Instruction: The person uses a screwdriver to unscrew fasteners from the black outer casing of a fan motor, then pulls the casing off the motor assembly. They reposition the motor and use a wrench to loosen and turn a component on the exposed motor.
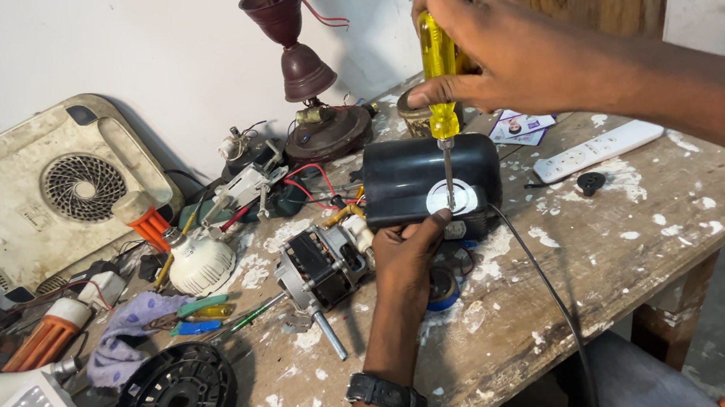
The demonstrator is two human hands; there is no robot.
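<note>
Left hand (406, 260) hides black housing's (417, 175) base; right hand (494, 49) grips screwdriver (441, 102).

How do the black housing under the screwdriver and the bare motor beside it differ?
The black housing is closed, smooth and glossy; the bare motor shows its windings and metal frame. The housing is steadied by the left hand with the right hand's yellow screwdriver on it; the motor lies untouched, shaft sticking out. Both rest on the paint-spattered table.
</note>
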